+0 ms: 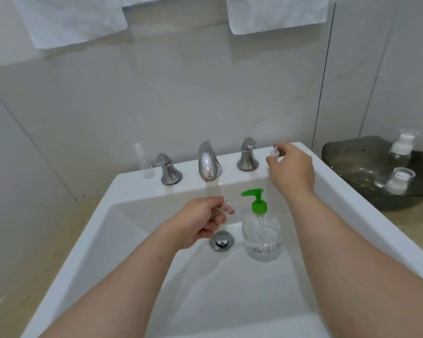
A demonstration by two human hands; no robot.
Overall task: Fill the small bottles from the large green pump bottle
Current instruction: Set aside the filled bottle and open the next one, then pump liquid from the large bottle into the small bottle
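The large clear bottle with a green pump [261, 230] stands upright in the white sink basin [137, 240], just right of the drain. My left hand [200, 222] hovers over the basin left of the pump and holds a small clear bottle [226, 207] in curled fingers. My right hand [292, 168] is at the sink's back ledge, right of the right tap handle, and pinches a small clear spray top [274, 153]. Another small clear spray bottle [143, 159] stands on the ledge at the far left.
A chrome spout [208, 162] with two handles [168, 170] [247, 156] lines the back ledge. A dark glass bowl [347, 162] on the counter at right holds two clear bottles with white tops [401, 148] [398, 182]. White towels [69, 18] hang above.
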